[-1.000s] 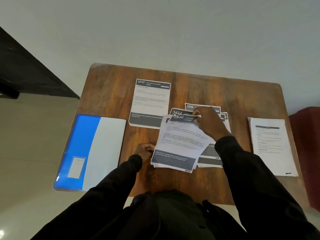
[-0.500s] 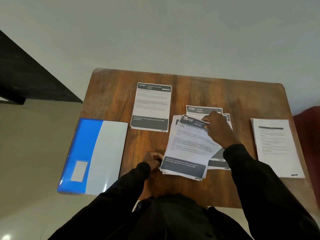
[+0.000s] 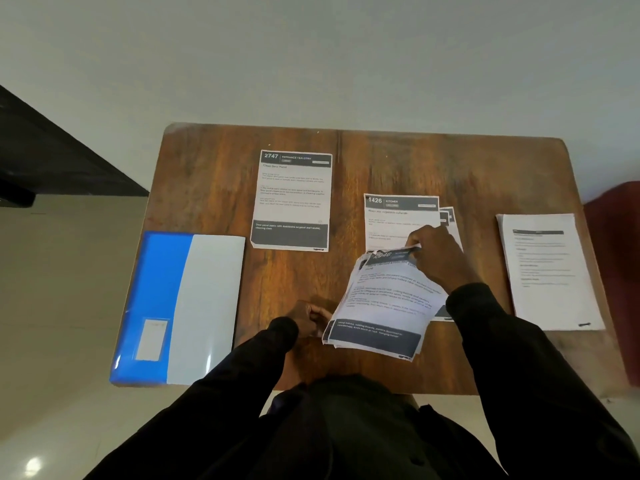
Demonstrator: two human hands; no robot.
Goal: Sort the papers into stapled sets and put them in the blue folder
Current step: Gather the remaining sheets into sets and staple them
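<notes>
You have drawn the sheaf [image 3: 384, 306] toward six o'clock, uncovering the 1426 sheet [image 3: 398, 216] at twelve. Your right hand [image 3: 436, 254] pinches its top edge, your left hand [image 3: 306, 318] its lower corner. Sorting is unfinished, and the blue folder [image 3: 166, 299] waits at nine o'clock on the worktop [image 3: 381, 161].

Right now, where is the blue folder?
In the head view, the blue folder lies at the wooden table's left edge, left of and nearer than the sheet headed 2747, with the left hand to its right.
</notes>
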